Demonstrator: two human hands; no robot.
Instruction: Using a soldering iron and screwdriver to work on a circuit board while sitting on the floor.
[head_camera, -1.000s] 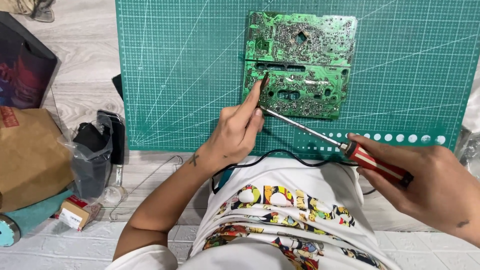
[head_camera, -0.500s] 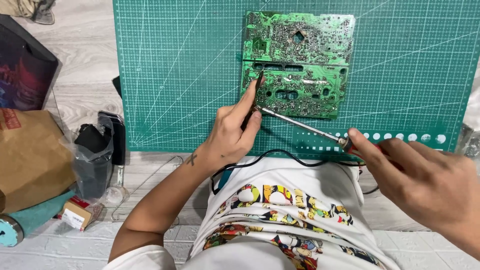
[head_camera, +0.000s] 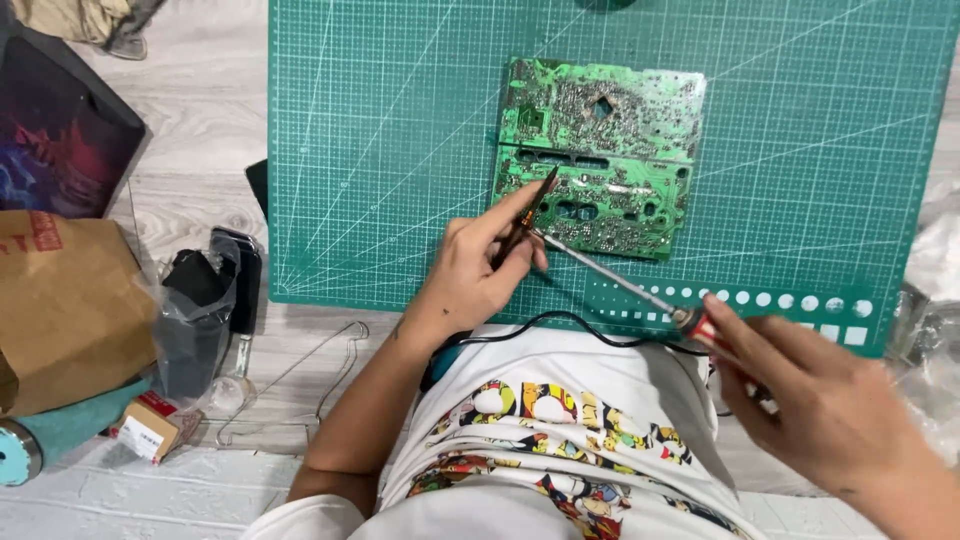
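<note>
A green circuit board (head_camera: 600, 150), solder side up, lies on the green cutting mat (head_camera: 380, 150). My left hand (head_camera: 480, 265) pinches a thin dark pointed tool (head_camera: 530, 208) whose tip rests at the board's lower left edge. My right hand (head_camera: 820, 400) grips the red handle of a soldering iron (head_camera: 620, 283). Its metal shaft runs up and left, and its tip meets the thin tool just beside my left fingers. A black cord (head_camera: 560, 325) trails from the iron across my lap.
Left of the mat lie a brown paper bag (head_camera: 60, 310), a dark printed box (head_camera: 60, 130), a clear plastic bag with black items (head_camera: 195, 310), a wire hanger (head_camera: 290, 390) and a small carton (head_camera: 150, 430). Crumpled clear plastic (head_camera: 930, 330) sits at the right edge.
My right hand slid back along the iron's handle and lower right. The thin tool in my left hand now points up onto the board's edge. The view shifted slightly.
</note>
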